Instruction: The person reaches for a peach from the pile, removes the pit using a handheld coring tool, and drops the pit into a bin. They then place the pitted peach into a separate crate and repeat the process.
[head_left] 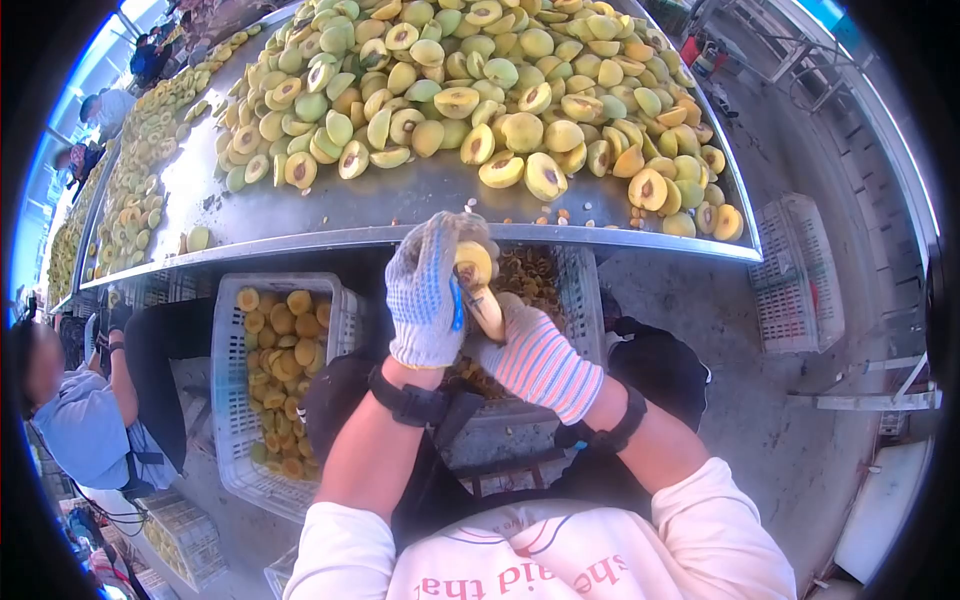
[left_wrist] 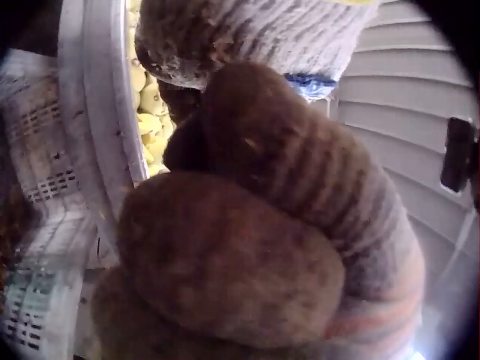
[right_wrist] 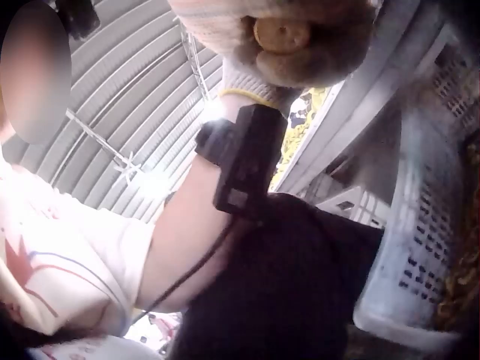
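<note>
In the head view my left hand, in a white glove with blue dots, holds a yellow fruit half at the table's front edge. My right hand, in a striped glove, grips a pale-handled tool whose dark end meets the fruit's pit area. The left wrist view has the striped right hand with curled, stained fingers close up, and part of the left glove above. In the right wrist view, the handle's round end pokes from the right hand. The blade's exact depth is hidden.
Halved fruits are heaped on the metal table. A white crate of fruit halves stands at lower left; another crate with brownish pieces is beneath the hands. A person sits at left. An upright crate is at right.
</note>
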